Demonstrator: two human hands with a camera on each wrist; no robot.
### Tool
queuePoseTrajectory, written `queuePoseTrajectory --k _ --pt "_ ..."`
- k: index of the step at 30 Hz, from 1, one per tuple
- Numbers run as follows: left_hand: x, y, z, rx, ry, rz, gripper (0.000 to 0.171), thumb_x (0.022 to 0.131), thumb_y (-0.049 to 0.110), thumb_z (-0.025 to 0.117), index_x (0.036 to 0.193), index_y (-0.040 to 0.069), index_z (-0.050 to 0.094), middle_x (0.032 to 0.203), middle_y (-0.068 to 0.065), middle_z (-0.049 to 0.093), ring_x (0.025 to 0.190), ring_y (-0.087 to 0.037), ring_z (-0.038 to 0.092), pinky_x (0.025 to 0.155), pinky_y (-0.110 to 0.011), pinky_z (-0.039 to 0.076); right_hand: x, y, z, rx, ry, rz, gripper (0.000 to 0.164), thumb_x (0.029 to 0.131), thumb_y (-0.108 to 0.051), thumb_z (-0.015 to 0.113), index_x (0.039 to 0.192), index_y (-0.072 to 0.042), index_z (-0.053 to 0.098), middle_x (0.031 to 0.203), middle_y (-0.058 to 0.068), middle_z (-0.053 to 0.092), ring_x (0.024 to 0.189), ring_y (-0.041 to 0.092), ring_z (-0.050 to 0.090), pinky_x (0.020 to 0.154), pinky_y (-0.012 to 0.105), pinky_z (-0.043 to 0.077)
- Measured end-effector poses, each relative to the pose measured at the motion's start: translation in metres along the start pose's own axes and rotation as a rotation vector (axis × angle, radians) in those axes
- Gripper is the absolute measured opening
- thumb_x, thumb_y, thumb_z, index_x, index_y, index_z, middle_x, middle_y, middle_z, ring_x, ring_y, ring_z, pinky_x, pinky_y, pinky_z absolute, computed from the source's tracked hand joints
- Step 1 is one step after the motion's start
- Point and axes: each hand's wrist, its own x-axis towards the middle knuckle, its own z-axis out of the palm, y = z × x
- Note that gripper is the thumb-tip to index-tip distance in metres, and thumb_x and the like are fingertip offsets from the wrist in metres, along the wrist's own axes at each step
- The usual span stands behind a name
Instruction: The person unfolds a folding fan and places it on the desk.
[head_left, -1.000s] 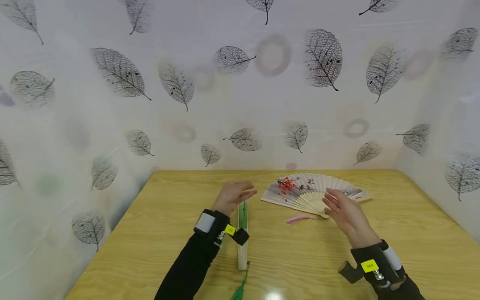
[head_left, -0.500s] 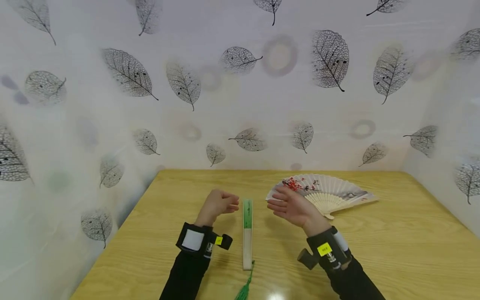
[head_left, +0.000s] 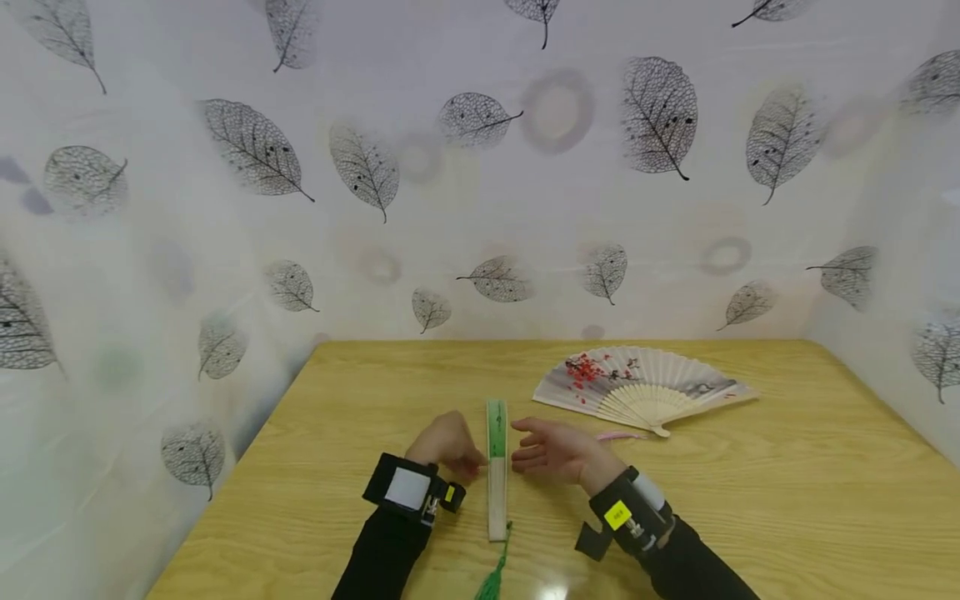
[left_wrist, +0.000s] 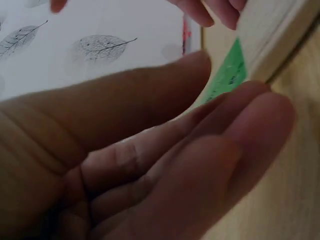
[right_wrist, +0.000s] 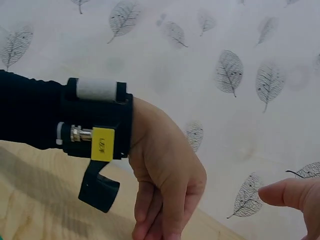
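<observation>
A folded hand fan with a green upper part and pale wooden guard lies lengthwise on the table, its green tassel trailing toward me. Beside its left edge is my left hand, bent down at the wrist with fingertips right at the fan's side. In the left wrist view, the fan shows just past the fingertips, and the thumb stands apart from the fingers. My right hand is on the fan's other side, fingers loosely extended toward it and holding nothing.
An opened folding fan with red blossoms lies at the back right, its pink tassel partly behind my right hand. The wooden table meets a leaf-patterned curtain at the back and sides.
My right hand has moved left from the opened fan to beside the folded one. My left hand first drew back from over the folded fan, then came down to its left edge.
</observation>
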Motion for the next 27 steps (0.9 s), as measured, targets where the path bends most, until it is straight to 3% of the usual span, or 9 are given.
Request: queuePoseTrajectory --k 2,5,7,9,12,16,19,23,27 --pt "0.0 0.0 0.004 0.023 -0.067 -0.003 0.014 0.075 0.008 0.074 0.065 0.0 0.068 0.059 -0.008 0.066 0.05 -0.015 0.064 0.049 -0.024 0.054 -0.001 0.002 0.004 -0.019 0.02 -0.012 0.069 0.093 -0.025 0.049 0.132 0.023 0.018 0.126 0.041 0.039 0.118 0.042 0.047 0.109 0.049 0.032" --pt "0.002 -0.001 0.009 0.027 -0.131 0.015 0.014 0.074 0.009 0.075 0.064 0.001 0.069 0.058 -0.007 0.067 0.049 -0.013 0.063 0.047 -0.021 0.052 -0.003 0.005 0.009 -0.085 0.018 -0.057 0.054 0.09 -0.015 0.054 0.124 0.023 0.036 0.104 0.024 0.06 0.096 0.025 0.061 0.097 0.037 0.047" --pt "0.003 -0.001 0.011 0.012 -0.152 0.029 0.013 0.073 0.008 0.075 0.064 0.001 0.07 0.058 -0.007 0.067 0.048 -0.012 0.063 0.045 -0.019 0.051 -0.004 0.008 0.011 -0.14 0.001 -0.096 0.032 0.088 -0.008 0.056 0.107 0.017 0.055 0.082 0.007 0.063 0.078 0.012 0.061 0.081 0.024 0.053" --pt "0.004 -0.002 0.011 -0.007 -0.158 0.032 0.012 0.073 0.007 0.075 0.064 0.001 0.07 0.057 -0.006 0.067 0.047 -0.011 0.062 0.044 -0.018 0.05 -0.005 0.011 0.012 -0.189 -0.014 -0.133 0.013 0.086 -0.003 0.057 0.088 0.009 0.062 0.066 -0.005 0.06 0.065 0.003 0.056 0.066 0.016 0.051" --pt "0.005 -0.003 0.011 -0.026 -0.166 0.041 0.011 0.073 0.006 0.075 0.064 0.001 0.07 0.057 -0.006 0.067 0.047 -0.011 0.062 0.043 -0.016 0.048 -0.006 0.014 0.015 -0.279 0.021 -0.17 0.017 0.084 0.001 0.058 0.093 0.015 0.058 0.079 0.008 0.065 0.069 0.004 0.058 0.065 0.017 0.052" --pt "0.005 -0.007 0.008 -0.007 -0.184 0.068 0.009 0.072 0.005 0.075 0.066 0.001 0.071 0.059 -0.008 0.068 0.048 -0.011 0.062 0.045 -0.018 0.05 -0.002 0.021 0.021 -0.541 0.198 -0.228 0.054 0.075 0.001 0.069 0.117 0.025 0.044 0.103 0.022 0.059 0.084 0.014 0.057 0.075 0.03 0.054" --pt "0.004 -0.011 0.001 0.012 -0.181 0.081 0.007 0.072 0.005 0.075 0.067 0.001 0.071 0.061 -0.008 0.068 0.049 -0.012 0.063 0.048 -0.02 0.052 0.004 0.029 0.027 -0.761 0.299 -0.286 0.044 0.066 -0.006 0.079 0.096 0.015 0.055 0.082 0.01 0.055 0.072 0.015 0.049 0.06 0.027 0.048" --pt "-0.001 -0.016 -0.013 0.008 -0.14 0.069 0.007 0.074 0.006 0.074 0.069 0.001 0.072 0.062 -0.007 0.068 0.051 -0.013 0.064 0.051 -0.022 0.054 0.008 0.037 0.034 -0.938 0.3 -0.376 0.039 0.06 -0.016 0.085 0.075 0.001 0.053 0.069 0.003 0.046 0.063 0.014 0.042 0.049 0.022 0.034" --pt "-0.005 -0.016 -0.021 -0.022 -0.113 0.071 0.006 0.075 0.006 0.073 0.071 0.001 0.072 0.064 -0.008 0.069 0.054 -0.014 0.065 0.054 -0.024 0.056 0.007 0.038 0.04 -1.037 0.304 -0.397 0.039 0.056 -0.013 0.083 0.078 0.003 0.054 0.071 0.005 0.047 0.065 0.017 0.043 0.05 0.024 0.035"
